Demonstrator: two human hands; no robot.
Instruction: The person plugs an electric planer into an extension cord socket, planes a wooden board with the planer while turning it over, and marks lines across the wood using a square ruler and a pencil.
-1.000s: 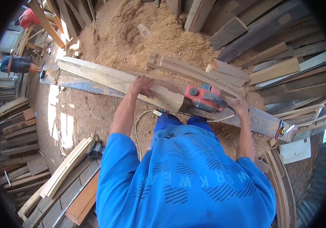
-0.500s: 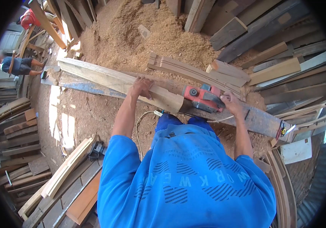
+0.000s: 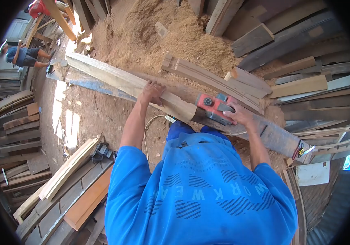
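I have the left hand (image 3: 152, 92) laid over a long, pale wooden beam (image 3: 122, 79), its fingers partly open and a little bent across the upper face. It presses on the beam but does not close around it. The beam is straight and squared, with rough grain, and its near end stops just to the right of this hand.

With the right hand (image 3: 237, 114) I have a red and grey electric planer (image 3: 216, 107), the fingers closed at its rear part. The planer has a blocky plastic body with a round dark knob on its front. It sits just beyond the beam's end, between the two hands, on a long worn board (image 3: 281, 139). This board is flat, grey-brown and scratched, and it shows blue stains to the left of the left hand, where it passes under the beam.

Ahead of both hands lies brown grooved timber (image 3: 214, 81), and farther ahead is a loose, grainy heap of sawdust (image 3: 162, 36). Behind and left of the left hand, a smooth orange-brown board (image 3: 87, 200) lies among other planks. Well apart at far left stands a person in a blue shirt (image 3: 17, 57).
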